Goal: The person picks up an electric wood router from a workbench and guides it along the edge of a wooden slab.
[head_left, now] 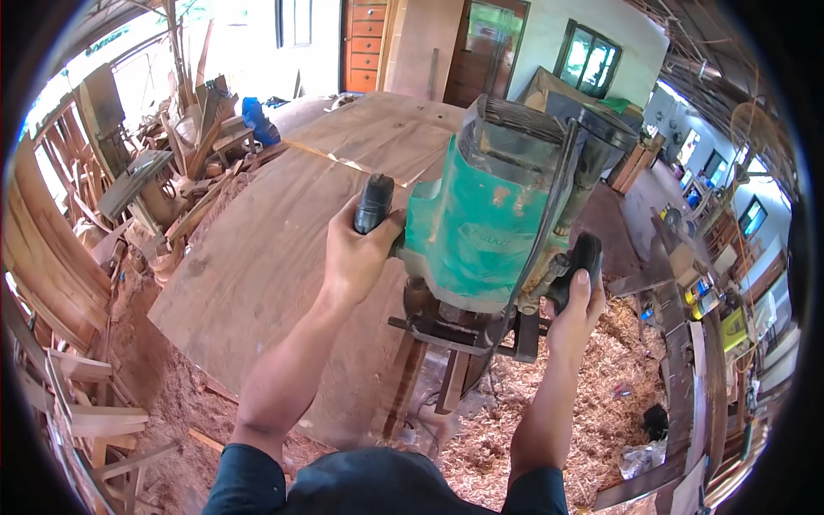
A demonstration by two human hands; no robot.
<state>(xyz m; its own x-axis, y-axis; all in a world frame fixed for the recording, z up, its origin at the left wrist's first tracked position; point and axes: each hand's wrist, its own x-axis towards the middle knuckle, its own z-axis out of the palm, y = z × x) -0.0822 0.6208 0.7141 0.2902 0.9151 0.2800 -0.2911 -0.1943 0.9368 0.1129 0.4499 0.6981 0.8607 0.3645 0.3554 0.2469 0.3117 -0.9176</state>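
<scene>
A large green plunge router (pixel 493 227) stands in front of me at the right edge of a wide wooden panel (pixel 283 232). My left hand (pixel 356 257) is wrapped round its black left handle (pixel 374 203). On the other side, my right hand (pixel 577 318) grips the black right handle (pixel 584 262). A black cord (pixel 549 215) runs down over the green housing. Below the housing, the dark metal base (pixel 463 335) sits over a narrow wooden strip (pixel 452 378) by the panel's edge. The router's bit is hidden from view.
Wood shavings (pixel 549 412) cover the floor at the right, with sawdust (pixel 172 395) at the left. Scrap wood (pixel 197 146) is piled at the far left near a blue bag (pixel 260 120). A cluttered bench (pixel 687 343) runs along the right. An orange drawer cabinet (pixel 366 47) stands behind.
</scene>
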